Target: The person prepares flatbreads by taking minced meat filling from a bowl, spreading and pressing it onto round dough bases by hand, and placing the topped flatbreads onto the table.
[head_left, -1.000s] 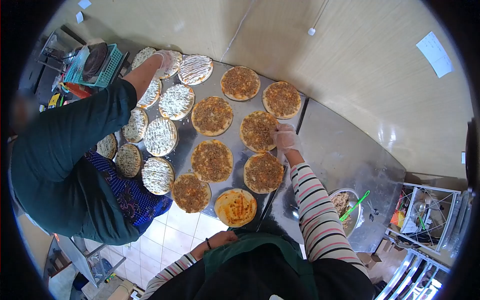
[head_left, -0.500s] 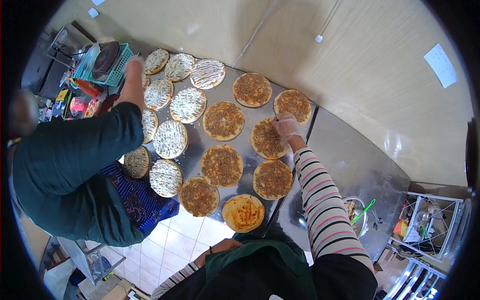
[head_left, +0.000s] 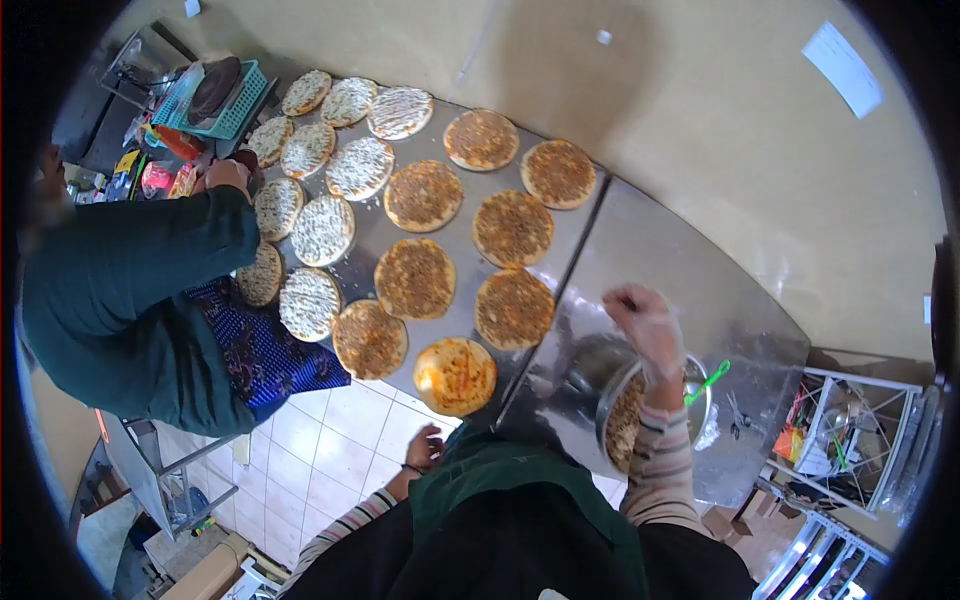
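My right hand [head_left: 648, 328], in a clear glove, is raised over the steel table near a metal bowl [head_left: 606, 420] of brown crumbly topping. Its fingers are curled together and a little blurred; whatever they hold, if anything, is hidden. Low by my apron, my left hand [head_left: 425, 448] hangs with loosely bent fingers and nothing in them. Left of the bowl lie several flat dough rounds topped with brown minced filling, such as this round [head_left: 514, 308]. Nearest me is a round with only orange-red sauce [head_left: 455, 376].
Several white-drizzled rounds [head_left: 323, 230] cover the table's left part. A co-worker in a dark green sleeve [head_left: 150, 240] stands there, beside a turquoise basket [head_left: 236, 118]. Right of the bowl lie a green-handled utensil [head_left: 712, 380] and scissors [head_left: 738, 412]. A white rack [head_left: 850, 440] stands at far right.
My right hand has left a brown-topped round and come back to the bowl side. My left hand has shifted slightly away from my waist. The co-worker's arm has drawn back from the basket.
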Action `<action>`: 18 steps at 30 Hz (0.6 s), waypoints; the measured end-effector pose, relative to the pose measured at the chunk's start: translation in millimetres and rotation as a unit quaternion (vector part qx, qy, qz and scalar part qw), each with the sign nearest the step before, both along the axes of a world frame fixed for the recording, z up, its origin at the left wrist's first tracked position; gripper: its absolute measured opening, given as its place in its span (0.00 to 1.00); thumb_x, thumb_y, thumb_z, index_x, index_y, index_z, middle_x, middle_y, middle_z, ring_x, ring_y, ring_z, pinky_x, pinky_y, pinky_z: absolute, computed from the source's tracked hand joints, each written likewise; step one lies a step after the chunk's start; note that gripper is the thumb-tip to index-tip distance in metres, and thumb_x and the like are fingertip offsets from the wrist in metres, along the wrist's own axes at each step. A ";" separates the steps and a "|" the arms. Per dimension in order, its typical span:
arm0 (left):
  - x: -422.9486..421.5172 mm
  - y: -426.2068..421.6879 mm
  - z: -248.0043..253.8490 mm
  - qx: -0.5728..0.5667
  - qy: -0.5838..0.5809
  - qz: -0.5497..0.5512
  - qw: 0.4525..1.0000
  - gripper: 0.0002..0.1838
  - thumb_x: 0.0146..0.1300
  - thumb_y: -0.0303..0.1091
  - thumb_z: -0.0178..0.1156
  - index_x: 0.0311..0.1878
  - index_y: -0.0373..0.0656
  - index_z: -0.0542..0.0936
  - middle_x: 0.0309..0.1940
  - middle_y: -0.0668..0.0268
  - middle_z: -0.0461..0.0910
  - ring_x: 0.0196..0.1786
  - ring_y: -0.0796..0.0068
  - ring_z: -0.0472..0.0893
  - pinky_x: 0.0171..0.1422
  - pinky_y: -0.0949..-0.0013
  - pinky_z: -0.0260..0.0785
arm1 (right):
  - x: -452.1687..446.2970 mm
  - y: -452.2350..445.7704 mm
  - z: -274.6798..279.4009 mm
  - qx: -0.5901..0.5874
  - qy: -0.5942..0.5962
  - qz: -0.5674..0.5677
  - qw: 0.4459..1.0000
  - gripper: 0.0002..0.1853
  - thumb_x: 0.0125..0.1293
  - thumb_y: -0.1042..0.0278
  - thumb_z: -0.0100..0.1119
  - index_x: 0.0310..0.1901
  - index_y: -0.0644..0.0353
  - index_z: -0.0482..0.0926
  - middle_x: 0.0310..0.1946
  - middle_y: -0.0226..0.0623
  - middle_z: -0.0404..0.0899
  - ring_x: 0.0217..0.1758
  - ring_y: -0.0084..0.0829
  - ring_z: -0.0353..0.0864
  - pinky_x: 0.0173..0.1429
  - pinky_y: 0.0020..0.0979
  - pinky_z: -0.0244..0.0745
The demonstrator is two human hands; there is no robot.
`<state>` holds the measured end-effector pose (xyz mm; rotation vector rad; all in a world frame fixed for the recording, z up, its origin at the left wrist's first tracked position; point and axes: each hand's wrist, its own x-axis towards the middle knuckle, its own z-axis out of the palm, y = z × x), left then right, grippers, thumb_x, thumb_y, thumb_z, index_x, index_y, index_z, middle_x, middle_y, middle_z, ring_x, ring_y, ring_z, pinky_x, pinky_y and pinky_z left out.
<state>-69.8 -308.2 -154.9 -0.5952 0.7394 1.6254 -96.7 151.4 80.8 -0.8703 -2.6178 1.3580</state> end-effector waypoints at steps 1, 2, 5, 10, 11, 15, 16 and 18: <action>11.8 -24.1 -43.3 0.172 -0.176 0.123 0.962 0.22 0.60 0.53 0.53 0.48 0.46 0.73 0.27 0.66 0.73 0.34 0.67 0.77 0.33 0.68 0.68 | 35.1 5.2 0.1 -0.031 -0.006 -0.023 0.999 0.07 0.56 0.70 0.58 0.34 0.62 0.80 0.25 0.40 0.79 0.26 0.32 0.76 0.32 0.31 0.71; 9.6 2.0 -5.8 -0.106 -0.115 0.145 0.977 0.27 0.58 0.58 0.51 0.52 0.47 0.71 0.34 0.64 0.74 0.38 0.66 0.76 0.37 0.67 0.67 | 65.3 11.5 0.7 -0.030 -0.012 -0.032 0.999 0.07 0.56 0.70 0.58 0.34 0.62 0.80 0.25 0.40 0.79 0.26 0.32 0.76 0.32 0.31 0.71; -8.5 45.0 43.1 -0.305 -0.012 0.172 0.937 0.42 0.55 0.69 0.46 0.65 0.47 0.59 0.59 0.56 0.65 0.60 0.57 0.67 0.58 0.52 0.61 | 154.1 23.5 -3.2 -0.057 -0.052 -0.116 0.990 0.08 0.57 0.71 0.56 0.36 0.63 0.81 0.28 0.39 0.80 0.29 0.31 0.78 0.35 0.31 0.72; -13.5 70.0 49.8 -0.222 0.006 0.259 0.940 0.47 0.54 0.72 0.44 0.66 0.40 0.57 0.64 0.50 0.58 0.69 0.54 0.56 0.68 0.47 0.48 | 207.5 33.6 -12.1 0.069 0.011 -0.089 0.994 0.09 0.59 0.71 0.54 0.38 0.62 0.80 0.37 0.42 0.81 0.42 0.37 0.80 0.50 0.33 0.73; -15.7 73.2 52.4 -0.227 0.008 0.262 0.938 0.47 0.54 0.72 0.43 0.65 0.40 0.58 0.63 0.50 0.59 0.68 0.54 0.57 0.68 0.48 0.48 | 209.8 33.1 -18.2 0.112 0.042 -0.056 0.991 0.09 0.59 0.71 0.53 0.38 0.62 0.80 0.38 0.43 0.81 0.45 0.39 0.79 0.53 0.34 0.72; -22.0 82.6 56.0 -0.276 0.028 0.288 0.916 0.45 0.55 0.71 0.42 0.64 0.41 0.61 0.59 0.55 0.64 0.64 0.58 0.63 0.66 0.53 0.50 | 191.4 41.1 -26.3 0.210 0.059 0.011 0.976 0.15 0.62 0.65 0.52 0.47 0.63 0.77 0.44 0.46 0.79 0.51 0.44 0.76 0.56 0.38 0.70; -23.6 85.5 57.2 -0.283 0.021 0.294 0.913 0.45 0.55 0.71 0.41 0.63 0.41 0.62 0.57 0.56 0.65 0.62 0.60 0.64 0.65 0.54 0.51 | 183.2 42.6 -28.5 0.207 0.062 0.014 0.976 0.15 0.62 0.65 0.52 0.47 0.63 0.77 0.44 0.46 0.79 0.51 0.44 0.76 0.56 0.38 0.70; -25.9 90.0 59.7 -0.289 0.014 0.304 0.908 0.44 0.55 0.71 0.41 0.62 0.41 0.63 0.55 0.58 0.66 0.60 0.61 0.66 0.63 0.56 0.53 | 167.1 38.3 -30.2 0.236 -0.132 0.026 0.963 0.18 0.63 0.61 0.50 0.50 0.64 0.75 0.48 0.47 0.76 0.53 0.46 0.74 0.58 0.39 0.70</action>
